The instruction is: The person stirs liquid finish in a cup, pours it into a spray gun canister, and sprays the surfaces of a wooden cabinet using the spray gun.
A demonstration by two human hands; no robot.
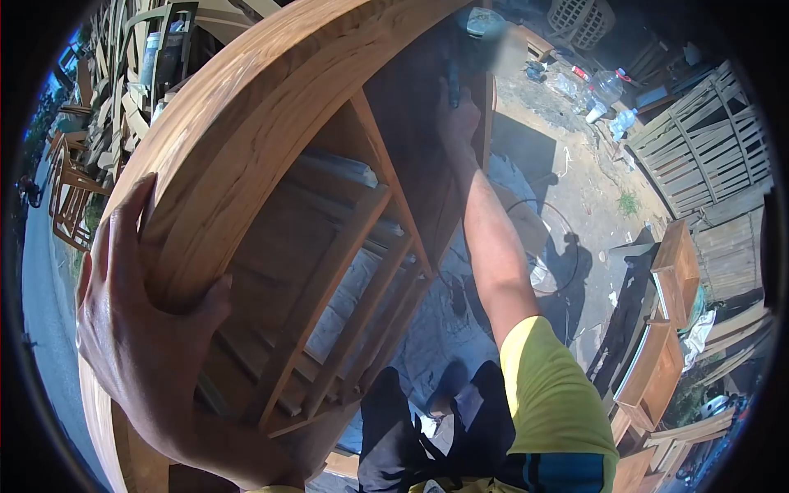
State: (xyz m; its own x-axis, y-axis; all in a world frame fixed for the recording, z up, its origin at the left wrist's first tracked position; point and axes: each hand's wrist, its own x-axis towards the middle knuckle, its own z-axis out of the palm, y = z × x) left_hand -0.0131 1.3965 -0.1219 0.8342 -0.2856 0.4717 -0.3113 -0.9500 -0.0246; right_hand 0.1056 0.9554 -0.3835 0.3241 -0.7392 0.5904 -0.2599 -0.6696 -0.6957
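A large brown wooden cabinet point(263, 123) with a thick, curved top edge fills the left and middle of the head view. My left hand point(144, 329) grips that edge, fingers over the outer side and thumb on the inner side. Inside the frame, several slats point(345, 296) run across open bays. At the far end, beside a dark side panel point(411, 107), my right hand point(460, 119) is closed around the handle of a spray gun point(454, 78). A round cup point(483, 23) sits on the gun; haze blurs the area around its front.
Wooden drawers point(653, 370) stand at the right. A slatted bamboo panel point(699, 131) leans farther back, with plastic bottles point(608, 86) near it. Chair frames point(74, 197) and stacked wood pieces lie at the left. A thin hose point(571, 238) loops over the ground.
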